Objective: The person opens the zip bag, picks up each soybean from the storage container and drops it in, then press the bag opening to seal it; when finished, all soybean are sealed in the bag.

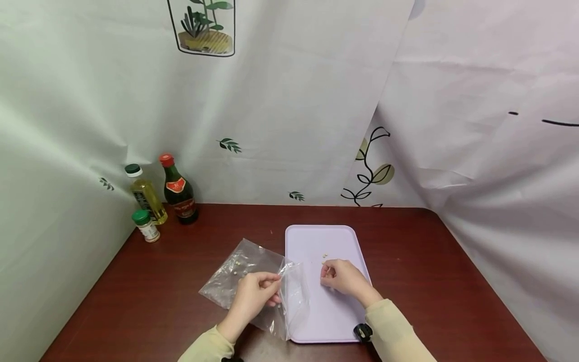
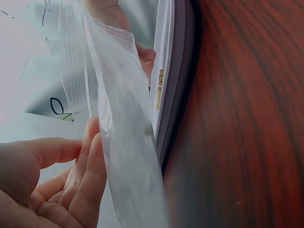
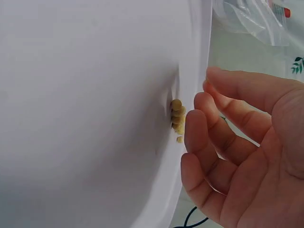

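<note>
Seemingly we hold the bag (image 1: 253, 281) lifted at its mouth, centre-low in frame, so it gapes toward the tray (image 1: 332, 322) w/ a few beans (image 1: 324, 256). Left hand (image 1: 253, 296) pinches the bag edge; right hand (image 1: 341, 276) rests on the tray, fingers (image 3: 209, 142) loosely curled, holding nothing we can see.

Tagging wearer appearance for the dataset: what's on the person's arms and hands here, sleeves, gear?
Both arms wear pale yellow-beige long sleeves down to the wrists. The left hand and right hand are bare: no gloves, no rings visible. A small black device sits at the right wrist; a dark edge shows at the left cuff.
</note>
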Demonstrator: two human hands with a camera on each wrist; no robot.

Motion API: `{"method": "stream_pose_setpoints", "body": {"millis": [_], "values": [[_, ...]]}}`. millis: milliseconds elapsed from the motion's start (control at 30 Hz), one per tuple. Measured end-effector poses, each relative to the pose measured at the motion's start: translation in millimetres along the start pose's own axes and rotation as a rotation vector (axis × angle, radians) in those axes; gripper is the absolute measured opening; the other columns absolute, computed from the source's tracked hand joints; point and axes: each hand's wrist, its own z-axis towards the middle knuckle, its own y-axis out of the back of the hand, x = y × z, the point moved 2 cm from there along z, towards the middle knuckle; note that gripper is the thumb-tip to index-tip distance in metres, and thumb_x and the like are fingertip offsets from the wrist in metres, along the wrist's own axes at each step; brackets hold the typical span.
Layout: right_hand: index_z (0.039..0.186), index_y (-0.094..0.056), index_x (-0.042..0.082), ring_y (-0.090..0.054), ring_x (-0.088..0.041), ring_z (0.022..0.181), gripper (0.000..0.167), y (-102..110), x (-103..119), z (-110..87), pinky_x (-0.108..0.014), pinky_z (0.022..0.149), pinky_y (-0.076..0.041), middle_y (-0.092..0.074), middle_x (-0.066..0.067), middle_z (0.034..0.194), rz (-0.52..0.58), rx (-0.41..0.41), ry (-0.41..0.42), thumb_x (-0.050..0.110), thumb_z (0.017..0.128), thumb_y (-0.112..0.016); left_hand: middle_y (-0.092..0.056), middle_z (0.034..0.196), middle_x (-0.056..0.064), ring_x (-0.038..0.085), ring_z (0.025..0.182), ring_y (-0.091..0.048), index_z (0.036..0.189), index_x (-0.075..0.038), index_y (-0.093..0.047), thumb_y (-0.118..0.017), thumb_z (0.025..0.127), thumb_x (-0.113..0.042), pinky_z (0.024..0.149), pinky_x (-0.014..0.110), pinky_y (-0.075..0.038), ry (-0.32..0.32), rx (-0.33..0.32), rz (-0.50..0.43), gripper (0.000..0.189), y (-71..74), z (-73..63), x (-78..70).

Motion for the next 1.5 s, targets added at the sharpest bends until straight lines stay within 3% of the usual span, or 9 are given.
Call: {"method": "stream_pose_setpoints", "body": {"millis": [767, 1200, 1500], "values": [[0.074, -0.062, 0.016, -0.042, 0.003, 0.052, 0.011, -3, 22, -15.4, -0.016, 0.047, -0.038, -0.052, 0.011, 0.061, 0.025, -0.066, 0.055, 0.011, 0.078, -0.071, -0.068, 0.064, 0.01, 0.012, 0.049, -0.064, 0.099, 0.009, -0.068, -0.065, 0.085, -0.004, 0.046, 0.022, -0.056, 0.004, 0.01, 0.014, 0.019, -1.1, 0.8, -1.1], [0.075, -0.063, 0.014, -0.042, 0.003, 0.055, 0.012, -8, 35, -20.6, -0.015, 0.048, -0.04, -0.051, 0.011, 0.062, 0.106, -0.037, 0.136, 0.008, 0.076, -0.073, -0.068, 0.063, 0.01, 0.01, 0.047, -0.063, 0.099, 0.009, -0.068, -0.066, 0.085, -0.004, 0.045, 0.022, -0.056, -0.017, 0.008, 0.023, 0.02, -2.7, 0.5, -4.1], [0.075, -0.063, 0.015, -0.041, 0.004, 0.054, 0.013, -13, 47, -20.6, -0.015, 0.047, -0.039, -0.05, 0.012, 0.061, 0.095, -0.027, 0.176, 0.01, 0.077, -0.074, -0.068, 0.063, 0.008, 0.011, 0.048, -0.063, 0.1, 0.009, -0.068, -0.066, 0.085, -0.005, 0.045, 0.022, -0.056, 0.001, 0.007, 0.034, 0.02, -1.6, -0.6, -3.7]]}}
